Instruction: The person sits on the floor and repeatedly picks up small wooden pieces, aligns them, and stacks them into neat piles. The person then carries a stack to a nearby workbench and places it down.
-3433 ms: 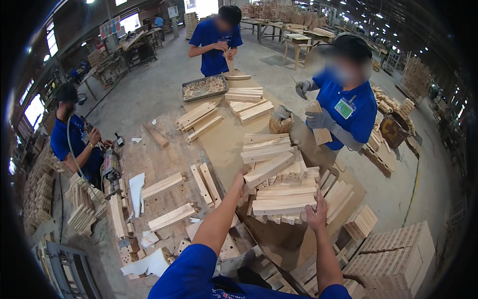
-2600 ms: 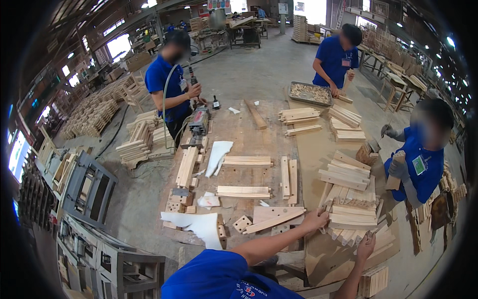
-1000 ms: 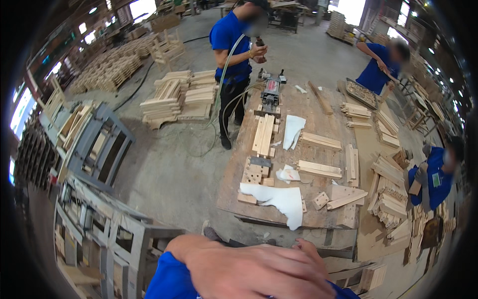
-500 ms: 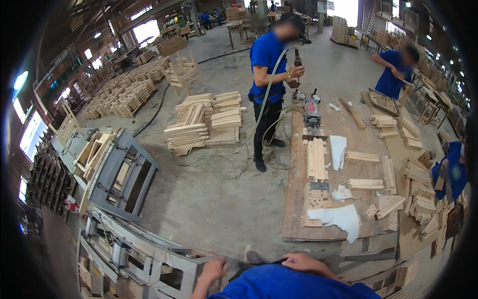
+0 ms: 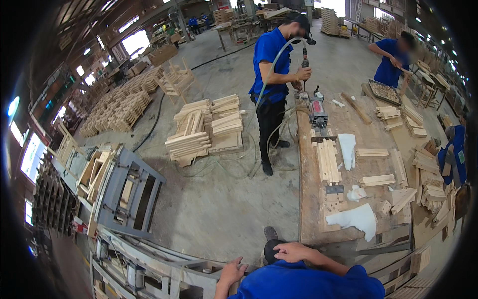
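Note:
My left hand [image 5: 233, 271] is by the edge of the grey metal machine frame [image 5: 191, 281], fingers loosely bent and a little apart, with nothing seen in it. My right hand [image 5: 291, 251] lies over my dark-clad knee [image 5: 271, 250], fingers stretched out and holding nothing visible. Beyond the knee a dark shoe [image 5: 270, 233] shows on the floor. To the right stands a wooden workbench [image 5: 311, 199] with light wooden strips [image 5: 328, 162], white sheet pieces [image 5: 356, 222] and a red-and-grey clamp-like machine [image 5: 317, 110].
A co-worker in blue [image 5: 274, 60] stands at the bench's far end with a hosed power tool [image 5: 305, 62]. Another person [image 5: 391, 65] works at the far right. Stacked wooden slats [image 5: 191, 132] lie on the floor, with hoses nearby. A grey steel frame [image 5: 132, 192] stands at left.
The view has shifted, so the bench sits farther right. My knee and shoe show more, with my right hand over the knee. The co-worker's tool is held a little differently.

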A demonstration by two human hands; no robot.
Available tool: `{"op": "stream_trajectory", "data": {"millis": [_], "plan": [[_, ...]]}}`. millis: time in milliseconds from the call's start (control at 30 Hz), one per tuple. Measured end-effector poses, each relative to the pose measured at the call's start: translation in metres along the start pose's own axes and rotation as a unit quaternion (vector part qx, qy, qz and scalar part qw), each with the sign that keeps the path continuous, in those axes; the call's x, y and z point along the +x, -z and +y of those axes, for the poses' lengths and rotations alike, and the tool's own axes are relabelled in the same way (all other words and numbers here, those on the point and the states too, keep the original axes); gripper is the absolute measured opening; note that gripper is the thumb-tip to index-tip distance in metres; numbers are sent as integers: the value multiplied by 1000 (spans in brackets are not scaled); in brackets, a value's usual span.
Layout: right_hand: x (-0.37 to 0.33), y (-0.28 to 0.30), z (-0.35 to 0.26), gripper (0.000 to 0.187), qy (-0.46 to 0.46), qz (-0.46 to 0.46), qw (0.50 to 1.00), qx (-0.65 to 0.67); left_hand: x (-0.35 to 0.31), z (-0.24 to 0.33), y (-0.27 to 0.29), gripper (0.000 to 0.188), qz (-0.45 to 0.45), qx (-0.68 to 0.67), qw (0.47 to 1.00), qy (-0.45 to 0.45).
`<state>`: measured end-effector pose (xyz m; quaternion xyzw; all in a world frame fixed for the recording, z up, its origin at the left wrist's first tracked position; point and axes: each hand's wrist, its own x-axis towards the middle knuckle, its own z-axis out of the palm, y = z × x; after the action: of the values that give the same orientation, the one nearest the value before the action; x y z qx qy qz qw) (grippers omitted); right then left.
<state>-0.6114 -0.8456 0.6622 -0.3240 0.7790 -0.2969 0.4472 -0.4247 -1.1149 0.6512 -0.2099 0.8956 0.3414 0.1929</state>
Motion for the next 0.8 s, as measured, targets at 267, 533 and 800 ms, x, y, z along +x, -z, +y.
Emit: {"op": "stream_trajectory", "data": {"millis": [267, 533, 800], "plan": [[71, 50, 6, 56, -19, 67, 996, 56, 123, 10, 62, 64, -133, 129, 983, 9], [117, 121, -1, 53, -38, 195, 974, 109, 266, 36, 150, 60, -68, 113, 991, -39], [111, 152, 5, 53, -146, 249, 950, 120, 362, 65, 171, 54, -78, 83, 993, -39]]}}
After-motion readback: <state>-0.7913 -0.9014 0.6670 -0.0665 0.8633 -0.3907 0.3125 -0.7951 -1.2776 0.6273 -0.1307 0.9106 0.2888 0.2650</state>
